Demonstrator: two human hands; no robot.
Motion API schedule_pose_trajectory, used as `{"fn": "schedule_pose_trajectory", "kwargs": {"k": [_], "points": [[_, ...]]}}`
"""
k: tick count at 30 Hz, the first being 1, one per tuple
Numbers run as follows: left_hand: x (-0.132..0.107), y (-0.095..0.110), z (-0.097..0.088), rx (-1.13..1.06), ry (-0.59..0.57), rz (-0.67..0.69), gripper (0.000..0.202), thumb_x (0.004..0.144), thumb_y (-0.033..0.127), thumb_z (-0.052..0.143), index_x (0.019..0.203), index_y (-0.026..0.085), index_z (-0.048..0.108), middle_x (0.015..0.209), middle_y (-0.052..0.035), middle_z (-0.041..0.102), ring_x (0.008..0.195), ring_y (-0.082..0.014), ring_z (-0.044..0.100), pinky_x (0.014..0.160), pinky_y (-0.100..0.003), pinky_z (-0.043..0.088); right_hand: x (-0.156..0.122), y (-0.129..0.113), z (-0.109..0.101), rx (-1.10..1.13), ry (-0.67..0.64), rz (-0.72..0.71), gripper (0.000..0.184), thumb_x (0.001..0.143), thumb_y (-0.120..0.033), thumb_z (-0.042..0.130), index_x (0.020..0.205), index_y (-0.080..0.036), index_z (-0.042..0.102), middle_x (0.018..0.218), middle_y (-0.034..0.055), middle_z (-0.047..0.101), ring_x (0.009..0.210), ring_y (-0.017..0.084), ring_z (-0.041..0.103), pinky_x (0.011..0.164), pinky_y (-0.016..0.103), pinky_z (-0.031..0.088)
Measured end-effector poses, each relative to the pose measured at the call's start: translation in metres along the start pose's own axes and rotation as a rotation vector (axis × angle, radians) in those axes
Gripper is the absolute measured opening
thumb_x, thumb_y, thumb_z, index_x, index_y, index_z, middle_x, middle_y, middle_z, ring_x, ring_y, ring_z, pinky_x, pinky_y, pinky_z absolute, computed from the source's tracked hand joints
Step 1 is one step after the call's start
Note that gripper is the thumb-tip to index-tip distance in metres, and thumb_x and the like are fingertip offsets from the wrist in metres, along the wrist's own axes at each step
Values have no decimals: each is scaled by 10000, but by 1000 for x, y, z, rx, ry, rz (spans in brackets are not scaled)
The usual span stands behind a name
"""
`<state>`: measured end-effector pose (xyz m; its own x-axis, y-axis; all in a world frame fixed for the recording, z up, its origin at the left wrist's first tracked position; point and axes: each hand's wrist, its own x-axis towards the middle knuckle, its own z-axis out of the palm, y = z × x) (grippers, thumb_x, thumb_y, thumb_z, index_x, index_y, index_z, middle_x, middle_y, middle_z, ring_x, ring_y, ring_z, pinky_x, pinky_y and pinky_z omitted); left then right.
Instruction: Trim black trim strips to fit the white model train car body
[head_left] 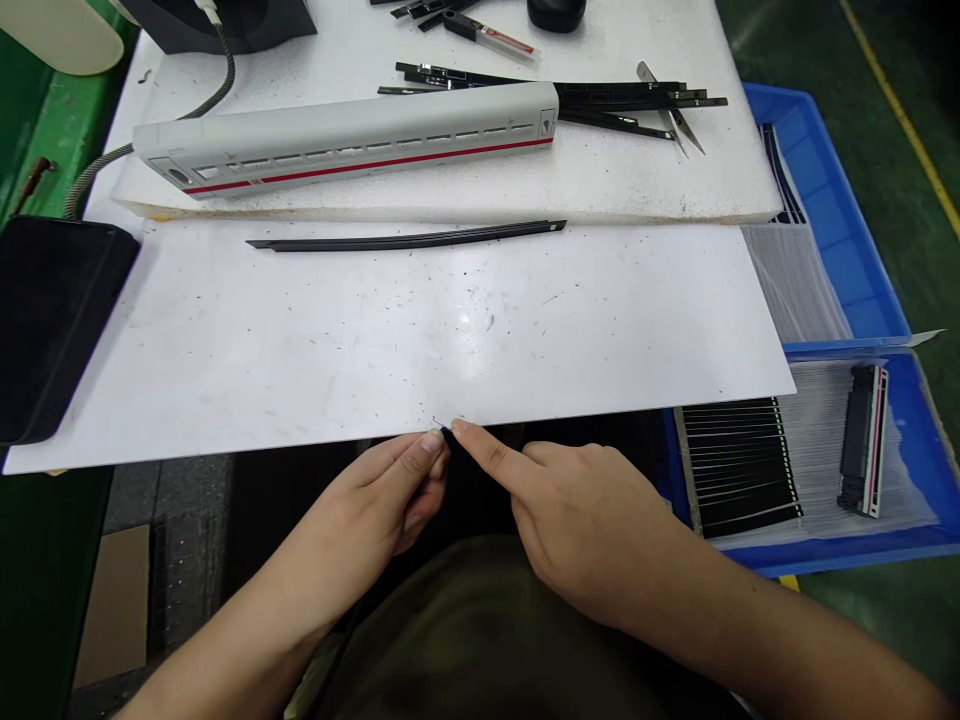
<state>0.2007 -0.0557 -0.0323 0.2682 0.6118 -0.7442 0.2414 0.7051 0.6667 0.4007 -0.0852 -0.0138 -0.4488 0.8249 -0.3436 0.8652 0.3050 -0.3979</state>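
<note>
At the front edge of the white work board (525, 350), my left hand (386, 490) pinches a small dark piece (448, 434) between thumb and curled fingers. Only a bit of that piece shows. My right hand (574, 500) has its index finger stretched out, the fingertip at the piece. Its other fingers are curled under, and whatever they hold, if anything, is hidden. Beyond my hands, a long thin black strip (405, 241) lies on the board. Farther back, a white model train car shell (345, 140) with a red stripe rests on a foam slab (637, 185).
More black strips (630, 95), metal tweezers (675, 115) and a knife with a clear cap (491, 38) lie on the foam. A phone (60, 330) with a braided cable is at left. Blue bins (892, 290) stand at right, the nearer holding strips and a dark model part (862, 440).
</note>
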Motion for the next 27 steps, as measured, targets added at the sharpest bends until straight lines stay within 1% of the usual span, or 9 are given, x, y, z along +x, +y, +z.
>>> {"fn": "schedule_pose_trajectory", "kwargs": {"k": [7, 12, 19, 23, 27], "points": [[0, -1, 0, 34, -4, 49, 466, 926, 581, 530, 673, 193, 476, 566, 48, 369, 496, -82, 311, 424, -171, 292, -2, -3, 0, -43, 4, 11, 738, 950, -122, 483, 1600, -338, 209, 793, -14, 621, 551, 173, 534, 486, 306, 198], [1, -1, -2, -12, 12, 3, 457, 904, 597, 562, 695, 196, 500, 569, 51, 370, 497, -84, 297, 419, -172, 273, -2, -4, 3, -76, 14, 36, 750, 932, -126, 472, 1600, -338, 206, 781, -16, 614, 534, 171, 526, 483, 301, 191], [1, 1, -1, 3, 10, 10, 472, 887, 618, 574, 686, 196, 506, 559, 53, 372, 488, -79, 291, 415, -165, 271, -3, -4, 4, 22, 6, 48, 741, 949, -108, 441, 1609, -327, 184, 795, -16, 604, 580, 173, 555, 504, 295, 251], [1, 1, -1, 39, 8, 26, 472, 896, 619, 558, 692, 197, 503, 565, 53, 371, 491, -79, 303, 415, -161, 279, -4, -6, 3, 14, 8, 49, 754, 944, -97, 450, 1609, -331, 182, 774, -18, 593, 569, 177, 542, 504, 300, 233], [1, -1, -3, 57, 6, 10, 484, 901, 627, 548, 689, 196, 491, 577, 52, 371, 501, -78, 307, 418, -161, 281, -4, -5, 3, 18, 7, 33, 749, 941, -94, 456, 1605, -325, 198, 768, -16, 593, 560, 168, 526, 501, 298, 210]]}}
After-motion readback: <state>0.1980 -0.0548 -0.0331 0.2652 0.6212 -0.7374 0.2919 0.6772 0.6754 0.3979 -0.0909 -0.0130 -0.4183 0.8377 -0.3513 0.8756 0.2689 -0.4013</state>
